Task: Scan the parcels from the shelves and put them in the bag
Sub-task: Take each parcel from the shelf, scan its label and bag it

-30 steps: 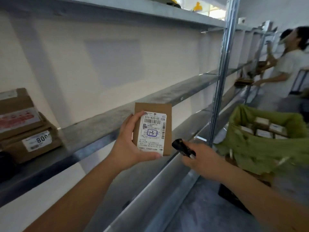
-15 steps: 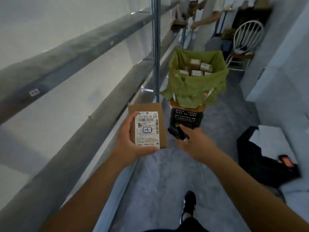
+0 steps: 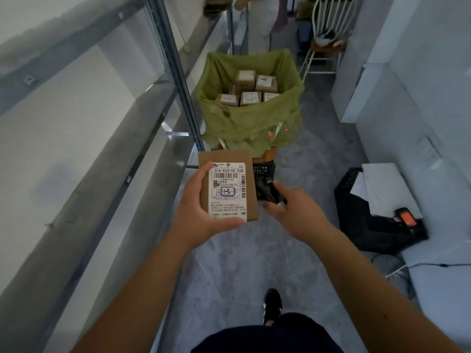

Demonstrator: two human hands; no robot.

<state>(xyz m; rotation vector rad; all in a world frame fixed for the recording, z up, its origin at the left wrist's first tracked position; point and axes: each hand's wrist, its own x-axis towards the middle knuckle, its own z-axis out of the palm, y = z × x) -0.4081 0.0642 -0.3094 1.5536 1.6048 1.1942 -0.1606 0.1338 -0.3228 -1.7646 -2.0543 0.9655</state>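
My left hand (image 3: 197,215) grips a small brown cardboard parcel (image 3: 251,189) by its left edge and bottom, white label with "516-K20-00 028" facing me. My right hand (image 3: 293,212) holds a black handheld scanner (image 3: 265,191) just right of the parcel, pointing toward it. Ahead on the floor stands the green bag (image 3: 244,123), open at the top, with several labelled brown parcels (image 3: 251,98) inside. The grey metal shelves (image 3: 84,159) run along my left.
A black crate (image 3: 367,217) with white papers and an orange-screened device lies on the floor at right. A white chair (image 3: 328,39) and another person's legs (image 3: 262,24) stand beyond the bag. White cabinets line the right wall. My shoe (image 3: 272,304) is on the grey floor.
My view has turned from the shelf down the aisle, and I have walked closer to the green bag. Both hands keep the parcel and the scanner.
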